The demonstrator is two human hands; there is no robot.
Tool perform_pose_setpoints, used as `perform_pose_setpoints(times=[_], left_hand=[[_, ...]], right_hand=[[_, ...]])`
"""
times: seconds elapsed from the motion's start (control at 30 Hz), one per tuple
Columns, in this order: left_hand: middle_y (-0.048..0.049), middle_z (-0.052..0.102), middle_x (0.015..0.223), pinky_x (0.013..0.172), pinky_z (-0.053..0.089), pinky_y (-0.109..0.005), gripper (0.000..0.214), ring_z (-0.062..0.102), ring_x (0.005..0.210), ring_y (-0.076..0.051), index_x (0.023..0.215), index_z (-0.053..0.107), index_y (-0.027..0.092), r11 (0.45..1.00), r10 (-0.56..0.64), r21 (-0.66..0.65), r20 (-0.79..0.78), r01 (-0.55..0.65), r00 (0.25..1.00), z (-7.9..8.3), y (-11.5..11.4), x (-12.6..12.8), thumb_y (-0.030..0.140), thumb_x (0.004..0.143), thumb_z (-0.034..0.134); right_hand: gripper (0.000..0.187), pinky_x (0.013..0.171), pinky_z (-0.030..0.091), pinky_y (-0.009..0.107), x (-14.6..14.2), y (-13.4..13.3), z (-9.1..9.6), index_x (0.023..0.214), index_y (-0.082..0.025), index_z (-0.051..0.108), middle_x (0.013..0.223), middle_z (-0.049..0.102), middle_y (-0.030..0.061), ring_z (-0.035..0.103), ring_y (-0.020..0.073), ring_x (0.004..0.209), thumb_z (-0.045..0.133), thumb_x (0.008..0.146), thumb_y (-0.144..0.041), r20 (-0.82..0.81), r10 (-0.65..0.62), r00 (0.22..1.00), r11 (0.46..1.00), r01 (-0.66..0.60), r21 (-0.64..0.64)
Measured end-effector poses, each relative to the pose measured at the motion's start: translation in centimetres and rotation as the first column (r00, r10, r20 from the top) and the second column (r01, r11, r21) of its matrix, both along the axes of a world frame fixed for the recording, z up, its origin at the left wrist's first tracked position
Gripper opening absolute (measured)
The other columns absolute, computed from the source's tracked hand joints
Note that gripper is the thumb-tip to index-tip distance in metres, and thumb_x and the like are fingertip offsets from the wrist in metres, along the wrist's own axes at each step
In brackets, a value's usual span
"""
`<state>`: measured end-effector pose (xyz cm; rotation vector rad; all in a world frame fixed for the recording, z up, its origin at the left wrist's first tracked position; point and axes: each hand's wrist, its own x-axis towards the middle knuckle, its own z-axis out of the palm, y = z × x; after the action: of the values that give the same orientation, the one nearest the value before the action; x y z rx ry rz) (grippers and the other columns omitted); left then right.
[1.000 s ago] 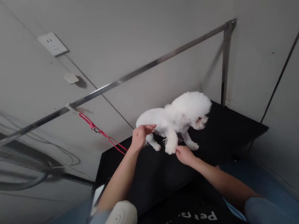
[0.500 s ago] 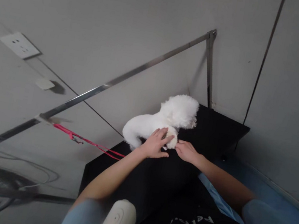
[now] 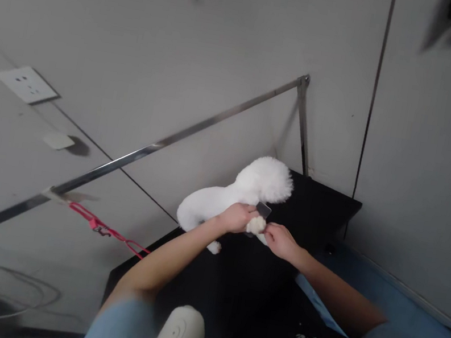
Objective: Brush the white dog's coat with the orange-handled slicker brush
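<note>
Here's the paw (image 3: 256, 225), pinched by the right hand (image 3: 281, 242) from the right; left hand (image 3: 237, 218) close on the left, its hold unclear, grey plate (image 3: 263, 210) just beyond.

Two hands show: one left hand (image 3: 238, 217) and one right hand (image 3: 281, 240). There are two blue sleeves (image 3: 124, 322), one white dog (image 3: 224, 198), one small grey flat thing (image 3: 263, 210), one black table (image 3: 206, 281), one metal rail (image 3: 183, 134) and, far off, one post (image 3: 303, 127). Left: one red leash (image 3: 94, 222), one wall socket (image 3: 27, 84). Near: one white device (image 3: 182, 323).
</note>
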<state>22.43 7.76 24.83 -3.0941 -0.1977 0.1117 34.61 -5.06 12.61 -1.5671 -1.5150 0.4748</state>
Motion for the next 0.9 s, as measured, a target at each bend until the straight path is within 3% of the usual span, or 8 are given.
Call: perform_pose_setpoints(times=[0.07,0.13,0.3,0.43,0.5,0.6,0.73,0.9], left_hand=[[-0.0074,0.07,0.087,0.078,0.052,-0.034,0.021,0.064,0.079,-0.022,0.088,0.069,0.017,0.946,0.191,-0.298,0.202,-0.125,0.961,0.5,-0.6,-1.0,0.033,0.089,0.056],[-0.0064,0.07,0.086,0.078,0.052,-0.033,0.032,0.064,0.079,-0.02,0.088,0.068,0.016,0.816,0.391,-0.55,0.302,-0.176,0.869,1.1,-0.9,-2.0,0.044,0.09,0.052],[-0.0055,0.066,0.083,0.077,0.051,-0.033,0.048,0.06,0.077,-0.018,0.088,0.064,0.014,0.663,0.504,-0.723,0.24,-0.193,0.83,3.6,0.1,-3.2,0.062,0.081,0.058],[-0.0072,0.066,0.084,0.077,0.05,-0.032,0.055,0.059,0.078,-0.018,0.088,0.065,0.014,0.651,0.495,-0.734,0.214,-0.195,0.842,4.9,1.1,-3.2,0.067,0.076,0.061],[-0.0076,0.067,0.084,0.077,0.05,-0.032,0.056,0.06,0.078,-0.019,0.088,0.065,0.014,0.649,0.454,-0.738,0.178,-0.187,0.873,5.0,1.4,-3.3,0.068,0.076,0.062],[-0.0063,0.066,0.078,0.073,0.05,-0.031,0.056,0.059,0.074,-0.017,0.083,0.064,0.014,0.65,0.392,-0.744,0.153,-0.155,0.907,4.8,1.6,-3.7,0.069,0.079,0.06],[-0.006,0.066,0.075,0.067,0.05,-0.03,0.056,0.06,0.069,-0.017,0.082,0.065,0.014,0.643,0.401,-0.741,0.107,-0.196,0.91,4.9,1.4,-4.3,0.07,0.08,0.06],[-0.0055,0.068,0.074,0.065,0.051,-0.029,0.052,0.061,0.066,-0.017,0.083,0.067,0.014,0.647,0.291,-0.743,0.03,-0.174,0.956,5.5,1.1,-3.8,0.066,0.083,0.059]], right_hand=[[0.015,0.077,0.048,0.029,-1.3,-0.3,-0.3,0.096,-0.021,0.06,0.091,0.071,0.0038,0.064,0.0158,0.077,0.047,0.09,-0.017,-0.203,-0.021,0.979,0.998,0.031,0.046],[0.014,0.074,0.051,0.029,-3.0,-0.2,-0.3,0.105,-0.023,0.052,0.09,0.071,0.0024,0.064,0.0147,0.072,0.048,0.091,-0.022,-0.402,-0.008,0.915,0.996,0.045,0.083],[0.026,0.085,0.053,0.035,-7.1,1.9,-0.7,0.116,-0.023,0.047,0.096,0.071,0.0044,0.068,0.0178,0.086,0.052,0.09,-0.026,-0.623,0.063,0.78,0.977,0.081,0.199],[0.016,0.082,0.054,0.037,-8.9,3.6,-2.8,0.099,-0.023,0.054,0.083,0.068,0.0041,0.068,0.0207,0.08,0.058,0.084,-0.022,-0.699,0.017,0.715,1.0,0.001,0.025],[0.014,0.083,0.054,0.036,-9.0,4.0,-3.2,0.098,-0.024,0.056,0.083,0.068,0.0039,0.067,0.0209,0.082,0.06,0.084,-0.024,-0.698,0.012,0.716,0.998,0.03,0.048],[0.015,0.088,0.053,0.035,-8.3,4.2,-2.6,0.101,-0.023,0.058,0.088,0.068,0.0035,0.066,0.0198,0.088,0.057,0.087,-0.028,-0.671,-0.002,0.742,0.985,0.116,0.126],[0.013,0.072,0.053,0.033,-7.8,4.1,-1.7,0.081,-0.02,0.057,0.07,0.064,0.0027,0.061,0.0183,0.068,0.054,0.089,-0.029,-0.63,-0.009,0.777,0.999,0.031,0.024],[0.016,0.065,0.052,0.027,-8.6,3.5,-1.5,0.084,-0.019,0.058,0.077,0.068,0.0027,0.063,0.0157,0.069,0.06,0.088,-0.035,-0.725,0.071,0.685,0.996,-0.085,0.016]])
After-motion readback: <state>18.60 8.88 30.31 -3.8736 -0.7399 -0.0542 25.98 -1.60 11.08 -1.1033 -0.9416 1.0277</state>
